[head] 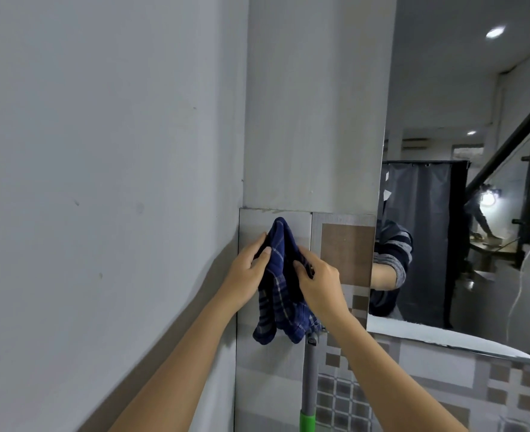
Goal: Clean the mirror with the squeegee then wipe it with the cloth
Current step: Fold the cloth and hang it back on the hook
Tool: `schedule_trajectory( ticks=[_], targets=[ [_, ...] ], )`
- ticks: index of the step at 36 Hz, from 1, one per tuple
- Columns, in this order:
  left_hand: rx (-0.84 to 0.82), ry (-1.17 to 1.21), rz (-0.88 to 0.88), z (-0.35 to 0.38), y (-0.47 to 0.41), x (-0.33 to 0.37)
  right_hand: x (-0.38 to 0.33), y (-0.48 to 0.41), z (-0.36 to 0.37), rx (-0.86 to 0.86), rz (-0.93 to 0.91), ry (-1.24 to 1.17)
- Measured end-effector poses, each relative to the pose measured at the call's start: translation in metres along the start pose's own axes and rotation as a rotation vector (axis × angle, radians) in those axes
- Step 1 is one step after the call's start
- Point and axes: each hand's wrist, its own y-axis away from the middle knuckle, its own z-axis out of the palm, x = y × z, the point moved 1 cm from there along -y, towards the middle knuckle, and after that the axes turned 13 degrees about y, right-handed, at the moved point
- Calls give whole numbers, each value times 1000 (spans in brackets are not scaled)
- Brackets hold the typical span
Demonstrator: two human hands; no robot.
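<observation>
A dark blue checked cloth (277,288) hangs bunched between both my hands in front of the tiled wall. My left hand (246,272) grips its left side with the thumb on top. My right hand (318,282) pinches its right side. The mirror (463,182) is on the wall to the right and reflects a striped sleeve and a room behind. The squeegee (310,378), a grey pole with a green grip, stands upright just below the cloth; its head is hidden behind the cloth.
A plain grey wall (101,182) fills the left. Grey and brown patterned tiles (348,254) cover the wall below and beside the mirror. A white ledge (444,339) runs under the mirror's lower edge.
</observation>
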Motion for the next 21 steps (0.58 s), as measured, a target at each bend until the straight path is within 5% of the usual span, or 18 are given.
schedule_trajectory(
  ticks=[21],
  targets=[
    [79, -494, 37, 17, 94, 41, -18, 56, -59, -117, 55, 338]
  ],
)
